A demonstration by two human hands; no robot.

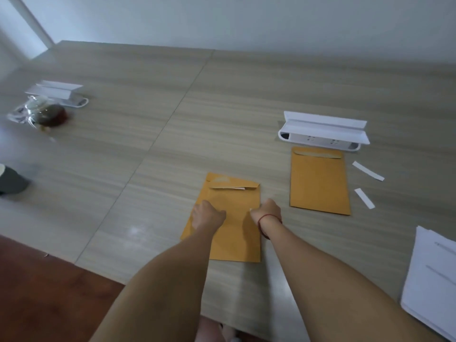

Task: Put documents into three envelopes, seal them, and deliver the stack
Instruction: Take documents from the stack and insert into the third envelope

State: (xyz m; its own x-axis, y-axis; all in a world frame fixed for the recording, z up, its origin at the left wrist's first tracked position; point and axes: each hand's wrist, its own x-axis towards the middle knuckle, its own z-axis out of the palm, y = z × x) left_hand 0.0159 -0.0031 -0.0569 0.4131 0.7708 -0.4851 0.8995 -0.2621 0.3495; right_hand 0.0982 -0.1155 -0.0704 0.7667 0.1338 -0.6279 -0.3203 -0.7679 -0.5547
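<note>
Manila-brown paper lies under both hands: the near envelope sits flat on the wood-grain surface, its flap at the far end only partly folded, with a sliver of white showing under the flap's edge. The left hand rests knuckles-up on the envelope's left half, fingers curled under; the right hand does the same at the right edge. Both seem to press down, not grip, though whether the fingers pinch anything I cannot tell. A second envelope lies well apart to the right with its flap down, and two white strips lie just beside it, likely peeled adhesive liners. The remaining documents are stacked at the right edge.

Judging from the flap, sealing is not finished here. If the hands slide forward unevenly, the flap could crease or stick crooked. The white sliver may be a liner not yet removed or the document poking out. Either would spoil the seal if pressed over.

No third envelope is distinctly visible; one may lie beneath the near envelope, where the outline looks doubled. The document stack is cut off by the frame. Far left, a crinkled clear bag is blurred, and a dark object at the edge cannot be identified.
</note>
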